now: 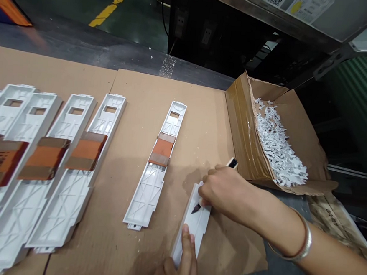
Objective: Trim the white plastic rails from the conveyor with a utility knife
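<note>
In my right hand (219, 188) is a craft knife (196, 207) with a dark pointed blade and a black-ended handle. Its tip points down at the face of a white plastic panel (185, 234) lying tilted on the cardboard; whether it touches cannot be made out. My left hand (179, 263) grips the panel's near end, with the fingers stretched along its face. To the left lies a long white ribbed plastic tray (145, 189), with an orange-and-brown taped block (162, 149) across its middle.
Several similar white trays (60, 212) with taped blocks stand side by side at the left. An open cardboard box (240, 116) with many small white plastic scraps (278, 148) is at the right. Cardboard sheeting (109, 216) covers the dark table (114, 55).
</note>
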The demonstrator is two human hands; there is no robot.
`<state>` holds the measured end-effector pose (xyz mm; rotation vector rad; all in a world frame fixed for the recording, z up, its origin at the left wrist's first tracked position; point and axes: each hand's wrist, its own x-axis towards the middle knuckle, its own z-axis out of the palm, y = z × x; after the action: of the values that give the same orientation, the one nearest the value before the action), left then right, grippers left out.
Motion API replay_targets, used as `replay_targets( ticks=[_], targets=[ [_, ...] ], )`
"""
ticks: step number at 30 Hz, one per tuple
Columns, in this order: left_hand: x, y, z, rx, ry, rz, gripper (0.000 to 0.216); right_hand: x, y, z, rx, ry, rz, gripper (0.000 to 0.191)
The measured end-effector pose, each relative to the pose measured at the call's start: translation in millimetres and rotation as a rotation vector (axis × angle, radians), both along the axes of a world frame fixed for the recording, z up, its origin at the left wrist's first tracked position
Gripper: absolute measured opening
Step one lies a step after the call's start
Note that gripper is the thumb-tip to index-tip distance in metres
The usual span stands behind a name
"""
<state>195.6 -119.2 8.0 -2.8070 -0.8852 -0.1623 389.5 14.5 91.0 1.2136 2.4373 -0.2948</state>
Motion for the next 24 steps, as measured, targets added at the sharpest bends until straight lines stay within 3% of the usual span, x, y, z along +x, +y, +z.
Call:
replay_targets(
  ticks=[5,9,14,20,24],
  targets=[
    [1.9,2.3,2.0,0.009,-0.015,0.022,0.042,-6.9,4.1,9.7,0.127,0.079,0.074,0.024],
    [4.6,9.0,9.6,-0.038,-0.041,0.011,0.041,4.9,-4.9,24.1,0.130,0.052,-0.006,0.020],
    [5.1,12.0,12.7,-0.037,-0.051,0.008,0.040,18.1,-44.6,20.8,0.086,0.093,-0.379,0.017],
    [3.7,8.9,8.1,-0.051,-0.049,0.012,0.041,-6.8,-97.2,-19.0,0.033,0.457,-0.874,0.019],
    [5.2,6.9,8.2,-0.071,-0.040,0.038,0.040,-27.1,-103.3,-35.6,0.097,0.449,-1.054,0.021]
  ],
)
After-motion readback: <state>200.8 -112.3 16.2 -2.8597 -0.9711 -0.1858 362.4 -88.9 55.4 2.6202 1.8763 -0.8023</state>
